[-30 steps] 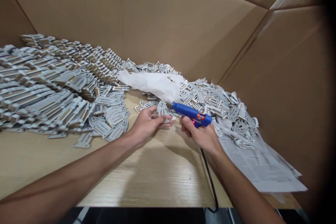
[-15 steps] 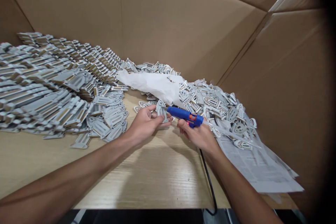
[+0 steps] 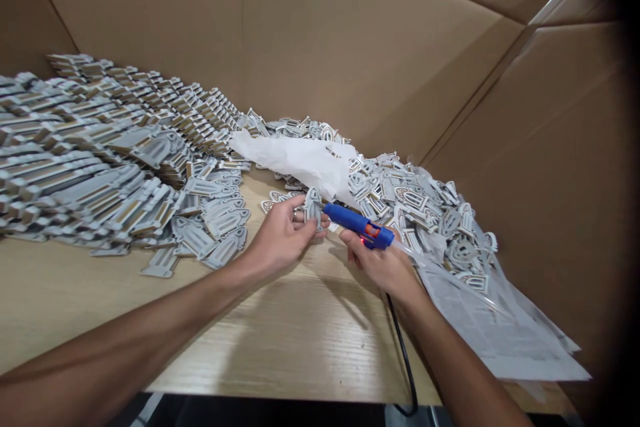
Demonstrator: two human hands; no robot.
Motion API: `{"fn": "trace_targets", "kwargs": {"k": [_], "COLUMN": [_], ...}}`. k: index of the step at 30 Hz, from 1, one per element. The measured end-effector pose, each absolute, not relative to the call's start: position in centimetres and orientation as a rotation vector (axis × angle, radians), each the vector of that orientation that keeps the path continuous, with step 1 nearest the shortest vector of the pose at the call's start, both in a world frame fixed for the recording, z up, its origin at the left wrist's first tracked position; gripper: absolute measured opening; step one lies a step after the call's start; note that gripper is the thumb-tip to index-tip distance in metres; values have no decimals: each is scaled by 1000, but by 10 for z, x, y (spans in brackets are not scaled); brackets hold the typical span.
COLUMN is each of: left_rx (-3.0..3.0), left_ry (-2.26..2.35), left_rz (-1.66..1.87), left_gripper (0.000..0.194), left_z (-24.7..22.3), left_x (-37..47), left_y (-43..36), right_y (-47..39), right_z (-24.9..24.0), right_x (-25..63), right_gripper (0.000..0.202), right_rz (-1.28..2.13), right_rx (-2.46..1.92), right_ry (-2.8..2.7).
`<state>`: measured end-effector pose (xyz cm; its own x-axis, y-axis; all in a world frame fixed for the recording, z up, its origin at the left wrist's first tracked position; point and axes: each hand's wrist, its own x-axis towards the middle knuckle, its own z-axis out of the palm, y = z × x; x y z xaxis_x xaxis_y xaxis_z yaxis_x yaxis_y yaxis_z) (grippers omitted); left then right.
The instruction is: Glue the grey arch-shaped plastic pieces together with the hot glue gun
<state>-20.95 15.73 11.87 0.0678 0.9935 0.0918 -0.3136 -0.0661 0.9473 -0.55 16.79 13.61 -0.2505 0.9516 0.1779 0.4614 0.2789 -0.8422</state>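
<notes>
Near the middle of the view, my left hand (image 3: 286,233) holds a small grey arched piece (image 3: 313,207) upright between thumb and fingers. My right hand (image 3: 383,263) is wrapped round a blue glue gun (image 3: 350,219) with an orange part and a small red light. The gun's nozzle points left, at the right edge of the grey piece; whether they touch is too small to tell. A clear glue stick (image 3: 415,255) sticks out of the gun's rear, and a black cord hangs below my right hand.
Stacked grey pieces (image 3: 75,180) fill the wooden table's (image 3: 300,347) left side. Loose arched pieces (image 3: 415,200) lie heaped at the right on white paper sheets (image 3: 500,340). A crumpled white sheet (image 3: 295,157) lies behind my hands. Cardboard walls (image 3: 375,47) stand around the table.
The view has shifted slightly, so most things appear a little further right. The grey piece in my left hand stands more upright, with the glue gun's nozzle still beside it.
</notes>
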Motion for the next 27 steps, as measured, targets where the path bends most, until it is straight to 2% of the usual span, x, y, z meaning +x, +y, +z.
{"fn": "trace_targets", "kwargs": {"k": [16,21,27], "left_rx": [1155,1365,1702], "left_ry": [940,1084,1354], "left_rz": [1342,1367,1389], "left_gripper": [22,21,17], "left_z": [114,111,122], "left_x": [-210,-215,-220], "left_y": [158,157,146], "right_y": [166,160,157], "right_z": [137,139,137], "right_x": [-6,-9,-8], "right_gripper": [41,35,40], "right_rz": [863,860,755], "right_rx": [-1270,-1219,-1167], "right_ry": [-1909,-1906,-1959]}}
